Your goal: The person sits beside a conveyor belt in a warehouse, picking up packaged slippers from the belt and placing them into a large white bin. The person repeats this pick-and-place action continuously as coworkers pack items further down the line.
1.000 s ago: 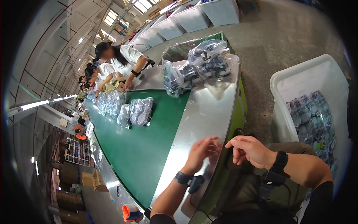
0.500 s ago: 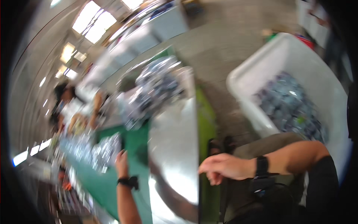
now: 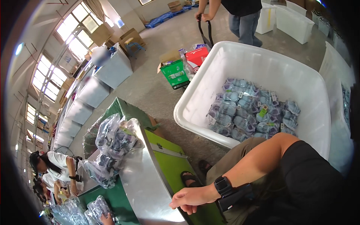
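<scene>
My left hand (image 3: 107,218) shows only in part at the lower edge, its fingers closed at the side of a clear plastic bag (image 3: 98,208) on the green tabletop (image 3: 125,202). What fills this bag is hard to make out. My right hand (image 3: 191,199) hangs loosely curled and empty beside the edge of the shiny metal tabletop (image 3: 142,183); a black band circles its wrist. Farther along the table lies a heap of clear bags (image 3: 112,146) with greyish-purple garments inside. To my right, a big white bin (image 3: 247,52) holds many light-blue and purple bras (image 3: 243,110) in clear wrapping.
Past the bin a person (image 3: 243,18) grips a black cart handle (image 3: 205,33); green and red boxes (image 3: 175,73) are by the bin. Another person (image 3: 56,168) works across the table. White tubs (image 3: 112,69) line the far left. A green cabinet panel (image 3: 168,153) runs below the metal top.
My view has swung to the right, so the bin now sits more central and the table lower left. My left hand has shifted to the lower edge; my right hand stays curled.
</scene>
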`<state>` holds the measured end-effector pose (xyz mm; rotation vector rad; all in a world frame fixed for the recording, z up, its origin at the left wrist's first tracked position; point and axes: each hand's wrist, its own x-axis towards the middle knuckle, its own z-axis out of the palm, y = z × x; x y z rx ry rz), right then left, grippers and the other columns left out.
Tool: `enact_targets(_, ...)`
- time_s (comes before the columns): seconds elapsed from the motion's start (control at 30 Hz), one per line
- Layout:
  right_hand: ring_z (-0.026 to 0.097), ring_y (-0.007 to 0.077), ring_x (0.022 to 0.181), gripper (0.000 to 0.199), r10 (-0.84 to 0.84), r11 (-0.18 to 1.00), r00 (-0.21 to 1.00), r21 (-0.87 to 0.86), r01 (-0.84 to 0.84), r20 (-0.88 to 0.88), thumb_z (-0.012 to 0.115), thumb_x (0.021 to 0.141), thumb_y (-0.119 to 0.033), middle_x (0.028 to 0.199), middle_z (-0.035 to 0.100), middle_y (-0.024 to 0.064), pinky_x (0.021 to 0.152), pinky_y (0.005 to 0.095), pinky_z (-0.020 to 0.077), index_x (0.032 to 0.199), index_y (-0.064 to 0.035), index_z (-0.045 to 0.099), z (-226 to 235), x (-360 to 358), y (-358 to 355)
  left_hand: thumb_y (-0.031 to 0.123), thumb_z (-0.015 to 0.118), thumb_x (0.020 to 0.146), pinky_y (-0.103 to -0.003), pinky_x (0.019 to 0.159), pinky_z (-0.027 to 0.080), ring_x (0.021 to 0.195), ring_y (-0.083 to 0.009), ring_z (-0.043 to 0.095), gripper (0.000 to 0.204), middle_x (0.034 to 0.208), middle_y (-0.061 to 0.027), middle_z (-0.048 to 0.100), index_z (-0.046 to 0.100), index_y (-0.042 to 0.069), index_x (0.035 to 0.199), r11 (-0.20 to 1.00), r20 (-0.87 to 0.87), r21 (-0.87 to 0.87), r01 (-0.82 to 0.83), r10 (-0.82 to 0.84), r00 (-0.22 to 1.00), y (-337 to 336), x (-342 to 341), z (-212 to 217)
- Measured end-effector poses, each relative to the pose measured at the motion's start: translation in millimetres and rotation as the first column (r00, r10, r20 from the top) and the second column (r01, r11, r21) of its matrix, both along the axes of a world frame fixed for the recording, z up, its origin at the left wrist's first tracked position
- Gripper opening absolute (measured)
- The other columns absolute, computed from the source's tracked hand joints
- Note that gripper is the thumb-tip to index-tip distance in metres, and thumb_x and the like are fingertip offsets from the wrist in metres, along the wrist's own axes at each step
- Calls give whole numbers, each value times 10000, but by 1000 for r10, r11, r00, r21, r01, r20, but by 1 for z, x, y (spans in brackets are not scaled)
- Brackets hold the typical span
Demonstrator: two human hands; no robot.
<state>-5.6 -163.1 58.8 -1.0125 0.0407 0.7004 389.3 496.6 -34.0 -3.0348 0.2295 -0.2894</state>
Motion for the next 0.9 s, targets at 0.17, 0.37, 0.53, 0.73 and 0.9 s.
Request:
enact_targets(0.17, 613, 128, 653, 508, -37, 999, 999, 3, 37, 34, 586, 985, -495, 734, 579, 19, 603, 264, 502, 1149, -15, 609, 7, -3, -3, 523, 645, 905, -494, 1114, 379, 1303, -449, 487, 768, 1373, -308, 541, 515, -64, 1384, 963, 0, -50, -264, 264, 965, -69, -49, 34)
enact_targets(0.37, 594, 101, 671, 413, -38, 999, 997, 37, 36, 64, 580, 1014, -462, 730, 588, -9, 618, 238, 466, 1108, -61, 611, 6, -6, -6, 514, 640, 926, -538, 1113, 343, 1326, -449, 436, 739, 1423, -292, 455, 478, 3, 1435, 938, 189, -149, -314, 339, 922, -151, -152, 24)
enact_targets(0.53, 605, 101, 674, 422, -45, 999, 997, -1, 45, 57, 596, 1013, -429, 751, 598, -1, 618, 242, 479, 1148, -29, 611, 4, -11, -5, 391, 595, 973, -507, 1048, 432, 1287, -382, 519, 542, 1411, -275, 521, 582, -27, 1318, 7, -293, -952, -305, 261, 920, -160, -203, -4)
enact_targets(0.73, 616, 113, 667, 361, -88, 996, 992, 20, 86, 89, 598, 1014, -361, 771, 623, 44, 613, 243, 514, 1108, -14, 636, 9, -7, -8, 578, 479, 970, -546, 1078, 463, 1296, -387, 536, 723, 1452, -205, 522, 502, 16, 1425, -629, -2, -754, -189, -286, 958, -123, -220, -15)
enact_targets(0.9, 629, 95, 680, 337, -58, 998, 990, 1, 58, 127, 545, 1042, -330, 746, 624, 11, 619, 238, 506, 1124, -12, 618, 17, -6, -10, 729, 415, 955, -623, 1128, 390, 1352, -440, 462, 903, 1495, -222, 453, 320, 42, 1532, -733, -107, -651, -200, -172, 979, -222, -248, 55)
